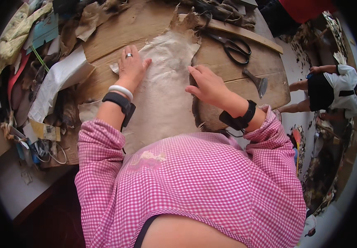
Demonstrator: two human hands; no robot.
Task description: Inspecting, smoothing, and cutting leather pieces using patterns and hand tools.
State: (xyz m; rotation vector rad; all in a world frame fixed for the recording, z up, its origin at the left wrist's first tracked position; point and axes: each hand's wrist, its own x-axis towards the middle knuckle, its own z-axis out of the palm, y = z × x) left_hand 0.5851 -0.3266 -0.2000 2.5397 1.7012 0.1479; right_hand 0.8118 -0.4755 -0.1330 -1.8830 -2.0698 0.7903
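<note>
Head view: pale hide (162,87) runs up the table (133,29) toward its far edge, left hand (131,70) spread, right hand (209,86) loosely curled, thumb apart, neither grip holding anything; I'd press lightly, smoothing evenly outward.

Both forearms (111,112) extended forward, left hand (131,68) laid palm-down and pointed ahead, right hand (209,86) angled inward, loosely bent

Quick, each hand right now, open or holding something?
Left hand: open, at the left edge of the pale hide.
Right hand: open, at the hide's right edge.
</note>
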